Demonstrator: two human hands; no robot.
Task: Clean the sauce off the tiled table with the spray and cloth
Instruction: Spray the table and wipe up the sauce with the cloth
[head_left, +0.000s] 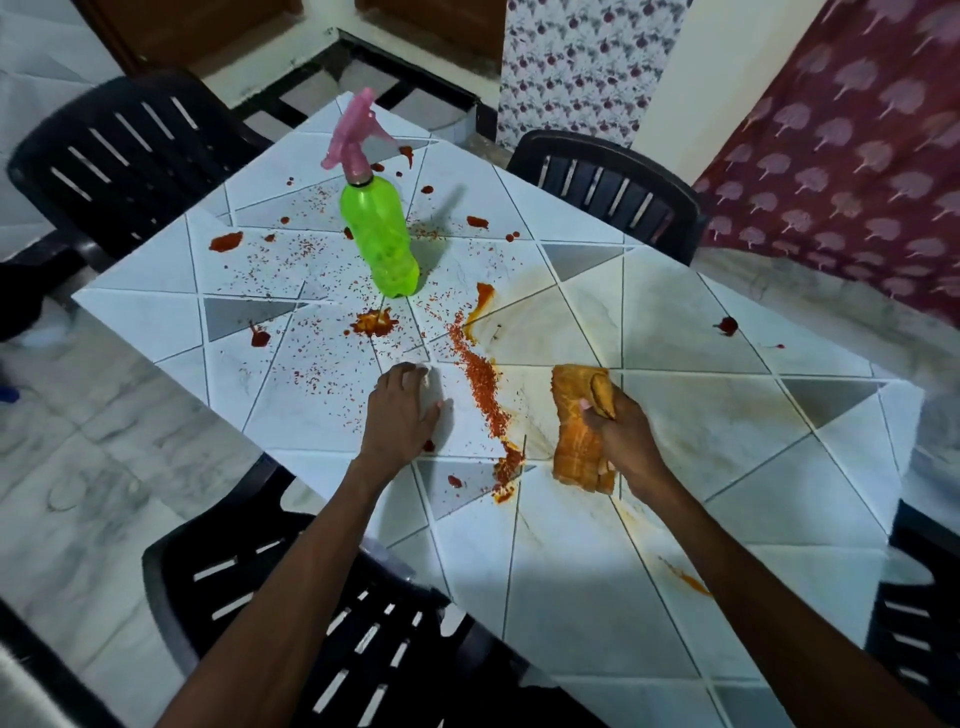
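One folded, ribbed orange cloth (574, 447) gripped in right hand (623, 431).

Reads as a home dining room: has black slatted plastic chairs (602, 150) drawn up along the edges of a tiled table (727, 415), a maroon tree-print curtain (857, 156) and a floral-print panel (582, 62) past the far corner, marble-look floor tiles (104, 467), wooden doors (431, 21).

black slatted plastic chairs (119, 156) stand on a pale marbled floor (104, 467), with a maroon tree-print curtain (857, 156) and a floral-patterned panel (582, 57) behind.
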